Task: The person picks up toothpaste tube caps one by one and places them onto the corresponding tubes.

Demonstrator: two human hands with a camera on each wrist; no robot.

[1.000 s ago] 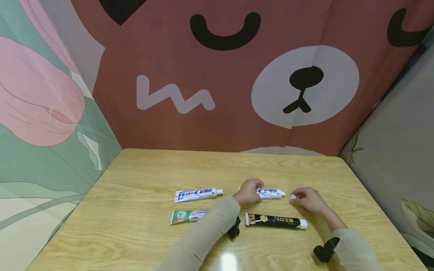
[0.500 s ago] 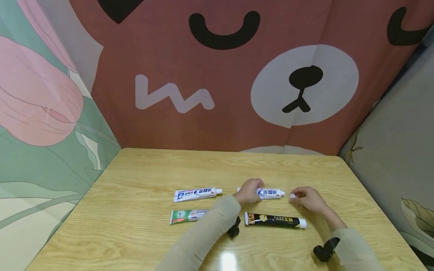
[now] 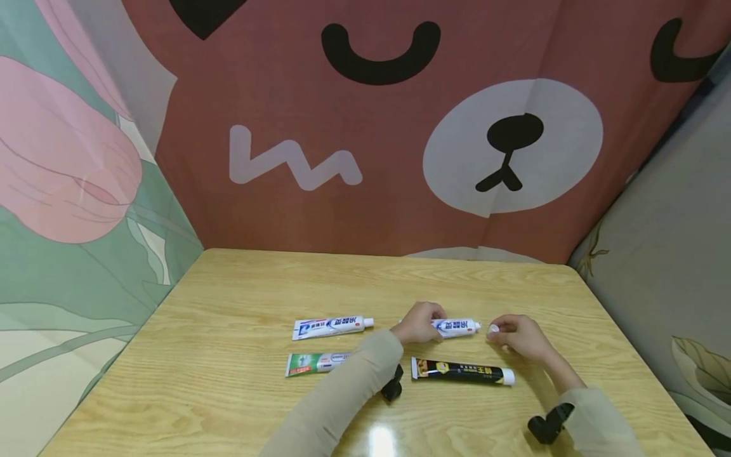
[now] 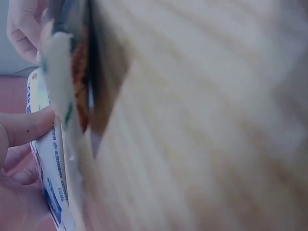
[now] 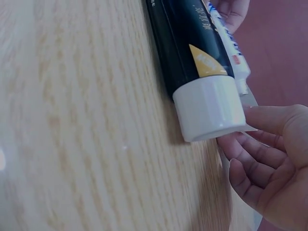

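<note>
My left hand [image 3: 421, 322] grips a white and blue toothpaste tube [image 3: 457, 327], thumb on its near side. The tube's bare nozzle points right. Just past the nozzle, apart from it, a small white cap [image 3: 493, 329] is pinched between the thumb and fingers of my right hand [image 3: 521, 335]. In the left wrist view the thumb presses on the printed side of the toothpaste tube [image 4: 50, 154]. The right wrist view shows my right hand [image 5: 269, 163] beyond the black tube's cap, which hides part of the fingertips; the small cap cannot be made out there.
On the wooden table [image 3: 228, 285], a second white and blue toothpaste tube [image 3: 331, 327] lies left, capped. Nearer is a green and white tube [image 3: 314, 364], partly under my left forearm. A black toothpaste tube [image 3: 465, 372] with a white cap lies between the forearms.
The held tube has turned slightly, and its tail end is now mostly hidden behind the left hand. Both hands have stayed almost in place, with the cap still beside the nozzle.
</note>
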